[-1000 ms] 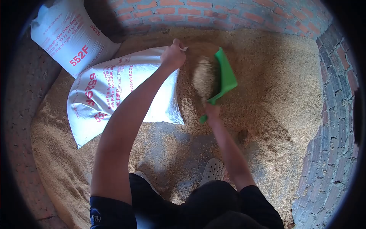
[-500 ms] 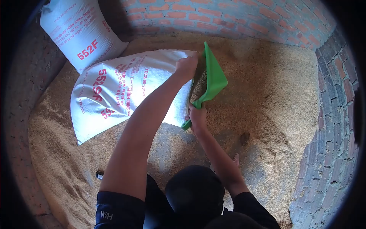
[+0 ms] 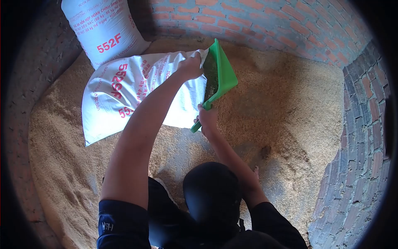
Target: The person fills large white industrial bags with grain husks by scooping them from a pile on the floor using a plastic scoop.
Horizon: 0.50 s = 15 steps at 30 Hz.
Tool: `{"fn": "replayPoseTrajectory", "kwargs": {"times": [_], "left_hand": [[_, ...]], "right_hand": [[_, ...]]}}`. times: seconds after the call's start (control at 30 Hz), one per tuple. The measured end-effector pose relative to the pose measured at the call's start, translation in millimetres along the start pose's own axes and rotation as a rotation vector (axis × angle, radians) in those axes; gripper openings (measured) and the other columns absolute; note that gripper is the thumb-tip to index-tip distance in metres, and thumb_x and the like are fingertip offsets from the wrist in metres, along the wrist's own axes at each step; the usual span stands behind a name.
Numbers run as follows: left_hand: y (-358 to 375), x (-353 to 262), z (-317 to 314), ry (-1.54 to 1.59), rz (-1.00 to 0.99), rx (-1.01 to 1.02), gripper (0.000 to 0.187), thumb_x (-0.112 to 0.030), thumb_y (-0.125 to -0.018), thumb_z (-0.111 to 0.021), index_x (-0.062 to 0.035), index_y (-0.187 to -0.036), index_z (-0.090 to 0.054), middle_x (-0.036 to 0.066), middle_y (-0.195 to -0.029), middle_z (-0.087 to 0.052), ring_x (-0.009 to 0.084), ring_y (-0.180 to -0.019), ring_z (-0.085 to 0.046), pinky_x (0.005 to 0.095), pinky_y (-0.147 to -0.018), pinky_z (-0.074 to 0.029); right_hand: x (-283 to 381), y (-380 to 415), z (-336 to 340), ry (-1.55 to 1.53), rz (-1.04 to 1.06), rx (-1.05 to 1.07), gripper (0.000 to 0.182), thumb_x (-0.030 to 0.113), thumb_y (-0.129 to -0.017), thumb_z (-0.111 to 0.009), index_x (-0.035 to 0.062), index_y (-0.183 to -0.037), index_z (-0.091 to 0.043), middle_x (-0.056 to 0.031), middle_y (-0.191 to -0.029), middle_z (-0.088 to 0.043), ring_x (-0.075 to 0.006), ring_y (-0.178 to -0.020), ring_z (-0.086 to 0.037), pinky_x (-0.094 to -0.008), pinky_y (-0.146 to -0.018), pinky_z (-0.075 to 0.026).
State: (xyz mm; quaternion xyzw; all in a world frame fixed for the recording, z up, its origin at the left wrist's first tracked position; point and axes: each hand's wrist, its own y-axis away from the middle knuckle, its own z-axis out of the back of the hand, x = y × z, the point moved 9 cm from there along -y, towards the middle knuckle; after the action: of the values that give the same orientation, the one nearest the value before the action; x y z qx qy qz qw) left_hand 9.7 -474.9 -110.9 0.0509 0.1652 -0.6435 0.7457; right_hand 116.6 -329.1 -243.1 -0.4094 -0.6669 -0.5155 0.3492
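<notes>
A white woven sack (image 3: 103,99) with red print lies on its side, its mouth toward the right. My left hand (image 3: 190,67) is closed on the upper edge of that mouth. In my right hand (image 3: 209,119) is the handle of a green plastic scoop (image 3: 226,72). The scoop is tipped up on its side against the sack's mouth, its hollow facing left into the opening. Its inner side looks dark, and the sack's contents are hidden.
Loose tan grain or husks (image 3: 306,103) cover the floor around me. Behind the sack stands a second, full white sack (image 3: 103,29). A curved brick wall (image 3: 248,25) encloses the space. My knee (image 3: 211,186) is just below my right hand.
Both hands and the scoop have shifted slightly left and up in view. The scoop has tipped further toward the sack; the grain seen in it before no longer shows.
</notes>
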Motion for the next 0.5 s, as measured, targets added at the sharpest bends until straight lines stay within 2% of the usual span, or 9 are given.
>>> {"fn": "replayPoseTrajectory", "kwargs": {"times": [0.1, 0.17, 0.2, 0.23, 0.3, 0.37, 0.4, 0.47, 0.5], "left_hand": [[-1, -7, -14, 0.046, -0.119, 0.104, 0.047, -0.021, -0.076, -0.066, -0.0049, -0.113, -0.040, 0.021, -0.101, -0.062, 0.0365, -0.095, -0.061, 0.0479, -0.082, -0.047], [1, -24, 9, -0.312, -0.181, -0.032, 0.045, -0.015, -0.076, -0.063, -0.0049, -0.115, -0.042, 0.020, -0.102, -0.062, 0.0350, -0.097, -0.061, 0.0483, -0.082, -0.046], [-1, -25, 16, -0.307, -0.180, 0.008, 0.050, -0.010, -0.076, -0.059, -0.0058, -0.123, -0.041, 0.017, -0.101, -0.063, 0.0327, -0.093, -0.063, 0.0484, -0.077, -0.047], [-3, -23, 20, -0.291, -0.181, 0.000, 0.050, -0.010, -0.076, -0.059, -0.0058, -0.123, -0.041, 0.017, -0.101, -0.063, 0.0327, -0.093, -0.063, 0.0484, -0.077, -0.047], [-2, -9, 41, -0.504, -0.120, -0.153, 0.054, -0.011, -0.078, -0.055, -0.0066, -0.129, -0.038, 0.013, -0.095, -0.065, 0.0302, -0.085, -0.065, 0.0472, -0.071, -0.049], [-7, 17, 67, -0.479, -0.028, -0.186, 0.051, -0.012, -0.079, -0.056, -0.0063, -0.127, -0.039, 0.012, -0.094, -0.066, 0.0280, -0.084, -0.066, 0.0439, -0.069, -0.049], [-7, 35, 83, -0.463, 0.054, -0.208, 0.048, -0.013, -0.079, -0.056, -0.0060, -0.124, -0.041, 0.010, -0.093, -0.067, 0.0258, -0.084, -0.067, 0.0406, -0.068, -0.050], [-2, 70, 115, -0.355, 0.139, -0.302, 0.042, -0.012, -0.081, -0.053, -0.0068, -0.121, -0.042, 0.012, -0.095, -0.066, 0.0282, -0.087, -0.066, 0.0426, -0.069, -0.050], [-2, 90, 125, -0.290, 0.186, -0.321, 0.038, -0.012, -0.082, -0.051, -0.0069, -0.119, -0.042, 0.013, -0.096, -0.066, 0.0297, -0.088, -0.066, 0.0437, -0.070, -0.050]], "right_hand": [[-1, -1, -1, 0.055, 0.014, 0.008, 0.013, 0.007, -0.086, -0.056, -0.0006, -0.093, -0.049, -0.0036, -0.063, -0.045, -0.0118, -0.046, -0.044, -0.0294, -0.039, -0.041], [3, -3, 2, 0.077, 0.006, 0.015, 0.013, 0.007, -0.086, -0.056, -0.0010, -0.093, -0.049, -0.0043, -0.064, -0.046, -0.0125, -0.046, -0.045, -0.0302, -0.039, -0.042], [7, -2, 5, 0.156, 0.026, 0.001, 0.014, 0.008, -0.086, -0.056, -0.0014, -0.093, -0.049, -0.0053, -0.064, -0.047, -0.0133, -0.046, -0.046, -0.0309, -0.039, -0.043], [11, -1, 7, 0.236, 0.047, -0.010, 0.015, 0.008, -0.086, -0.056, -0.0018, -0.093, -0.049, -0.0064, -0.065, -0.048, -0.0142, -0.046, -0.048, -0.0315, -0.040, -0.043], [18, -1, 12, 0.339, 0.086, -0.027, 0.018, 0.011, -0.086, -0.056, -0.0030, -0.096, -0.049, -0.0087, -0.066, -0.051, -0.0172, -0.047, -0.052, -0.0330, -0.040, -0.045], [31, -1, 12, 0.540, 0.203, -0.014, 0.036, 0.013, -0.085, -0.057, -0.0075, -0.111, -0.044, -0.0224, -0.081, -0.061, -0.0305, -0.061, -0.064, -0.0394, -0.049, -0.050], [28, -5, 12, 0.558, 0.219, -0.012, 0.036, 0.013, -0.085, -0.057, -0.0075, -0.111, -0.044, -0.0224, -0.081, -0.061, -0.0305, -0.061, -0.064, -0.0394, -0.049, -0.050], [25, -8, 15, 0.629, 0.332, -0.040, 0.038, 0.016, -0.085, -0.057, -0.0060, -0.113, -0.044, -0.0266, -0.087, -0.061, -0.0362, -0.071, -0.064, -0.0435, -0.060, -0.050], [22, -9, 15, 0.650, 0.346, -0.036, 0.038, 0.016, -0.085, -0.057, -0.0060, -0.113, -0.044, -0.0266, -0.087, -0.061, -0.0362, -0.071, -0.064, -0.0435, -0.060, -0.050]]}}
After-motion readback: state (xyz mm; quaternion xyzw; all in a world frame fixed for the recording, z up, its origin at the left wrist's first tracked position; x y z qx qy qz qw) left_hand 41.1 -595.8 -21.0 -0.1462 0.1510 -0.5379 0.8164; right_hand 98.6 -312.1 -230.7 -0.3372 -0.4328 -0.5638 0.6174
